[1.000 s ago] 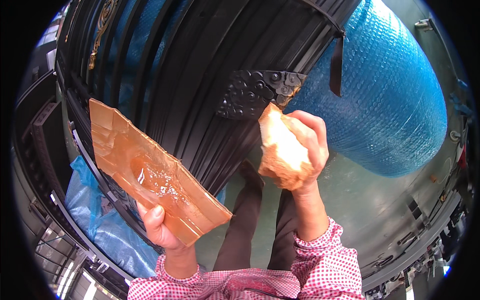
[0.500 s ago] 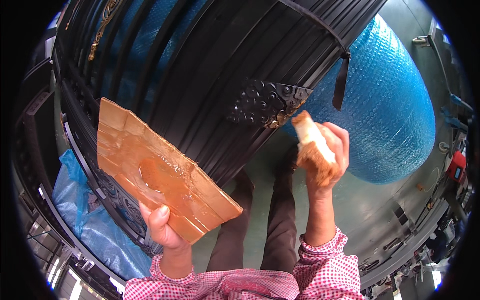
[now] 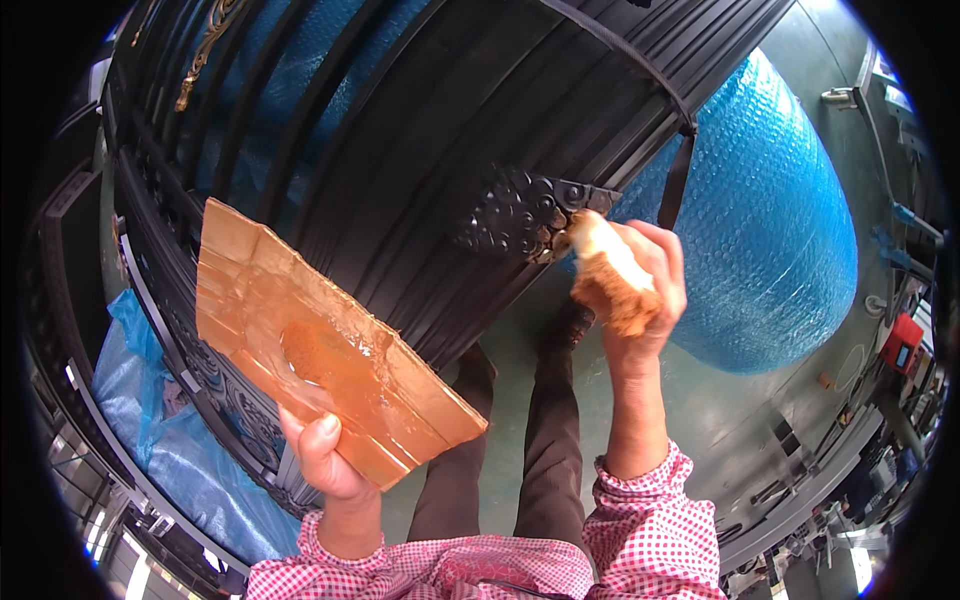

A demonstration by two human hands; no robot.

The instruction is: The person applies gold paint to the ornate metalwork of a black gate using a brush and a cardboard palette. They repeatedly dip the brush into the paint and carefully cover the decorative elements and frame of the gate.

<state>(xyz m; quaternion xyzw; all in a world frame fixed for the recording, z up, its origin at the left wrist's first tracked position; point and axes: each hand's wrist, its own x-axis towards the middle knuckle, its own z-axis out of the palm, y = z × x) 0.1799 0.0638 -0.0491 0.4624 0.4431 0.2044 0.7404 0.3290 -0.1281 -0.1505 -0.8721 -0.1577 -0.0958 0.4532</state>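
My left hand [image 3: 328,452] grips the lower edge of a piece of cardboard [image 3: 240,285], its thumb on top. Wet copper-gold paint [image 3: 322,350] is pooled and smeared across the cardboard. In my right hand [image 3: 650,290] is a soft wad [image 3: 612,268], pale in the middle and stained copper-brown at its ends; I cannot tell whether it is sponge or fleece. Its tip meets the right end of a black raised ornament [image 3: 520,212] with round swirls. Some swirls near the tip show gold. The ornament sits on a black ribbed metal panel [image 3: 430,130].
A large roll of blue bubble wrap [image 3: 770,230] stands right of the panel. A black strap [image 3: 677,180] hangs from the panel's edge. Black bars with a gold scroll [image 3: 205,50] are at upper left. Blue plastic sheeting [image 3: 190,480] lies at lower left. Far right is a red device [image 3: 902,340].
My right hand has moved left and slightly down, bringing the wad's tip from beside the ornament onto its right end. The left hand and cardboard have hardly moved.
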